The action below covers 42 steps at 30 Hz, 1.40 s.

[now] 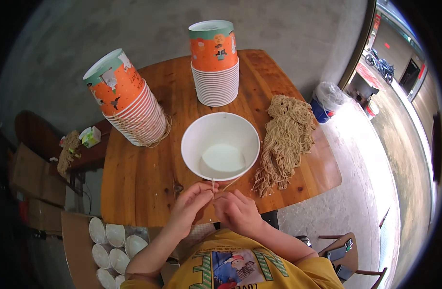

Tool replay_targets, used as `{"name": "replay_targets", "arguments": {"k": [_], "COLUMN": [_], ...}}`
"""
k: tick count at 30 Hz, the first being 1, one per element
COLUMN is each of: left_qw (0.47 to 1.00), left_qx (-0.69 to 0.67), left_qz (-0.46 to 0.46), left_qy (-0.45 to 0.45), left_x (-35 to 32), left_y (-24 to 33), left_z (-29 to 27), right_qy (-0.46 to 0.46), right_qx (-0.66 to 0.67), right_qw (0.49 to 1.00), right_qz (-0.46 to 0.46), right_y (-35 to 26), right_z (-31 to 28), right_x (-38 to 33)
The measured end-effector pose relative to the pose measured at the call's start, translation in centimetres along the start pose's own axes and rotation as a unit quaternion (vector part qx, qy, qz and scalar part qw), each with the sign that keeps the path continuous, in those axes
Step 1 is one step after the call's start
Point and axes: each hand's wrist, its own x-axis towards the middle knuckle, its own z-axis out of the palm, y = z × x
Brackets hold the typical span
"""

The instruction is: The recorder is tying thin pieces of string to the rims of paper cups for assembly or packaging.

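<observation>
It looked like a small workroom, homely in its furniture and open to the outside. Ahead of the left hand (189, 204) and right hand (238, 211) stood a white tub (194, 144) on a varnished wooden table (129, 192), with one tub stack (129, 103) farther off to the left and a second stack (214, 72) straight beyond. Beige cord (288, 139) lay heaped right of the grip. Low to its left, a carton (72, 243) held round white pieces (116, 236); such quantities spoke of handwork. Far ahead rose a bare grey wall (153, 29); well off to the right, past the doorway (359, 43), stood a motorbike (382, 65).
</observation>
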Motion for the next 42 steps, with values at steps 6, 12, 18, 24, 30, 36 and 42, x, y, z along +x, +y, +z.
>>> {"name": "replay_targets", "arguments": {"k": [6,12,18,24,30,36,42], "left_qw": [0.996,0.995,0.991,0.988,0.991,0.997,0.988], "left_qx": [-0.048,-0.056,-0.08,-0.032,-0.061,-0.054,0.071], "left_qz": [-0.062,-0.083,-0.104,-0.148,-0.109,-0.017,0.076], "left_qy": [-0.029,0.005,0.026,0.027,0.046,0.059,0.113], "left_x": [0.7,1.1,2.0,1.7,1.6,2.4,4.8], "left_y": [0.5,0.9,1.8,2.8,2.3,1.5,-1.8], "left_z": [0.4,0.9,0.4,0.1,0.3,-1.1,-4.8], "right_qy": [-0.018,-0.058,-0.125,-0.123,-0.134,-0.13,-0.127], "right_qx": [-0.006,-0.012,-0.036,-0.041,-0.035,-0.006,-0.133], "right_qw": [1.0,0.996,0.983,0.981,0.976,0.991,0.977], "right_qz": [-0.019,-0.071,-0.129,-0.147,-0.167,-0.012,0.106], "right_y": [0.8,1.5,2.0,2.3,2.3,1.3,3.7], "right_z": [-0.1,-1.1,-1.7,-1.4,-1.1,-4.1,-8.6], "right_x": [-0.6,0.8,1.3,2.0,2.0,2.1,4.7]}}
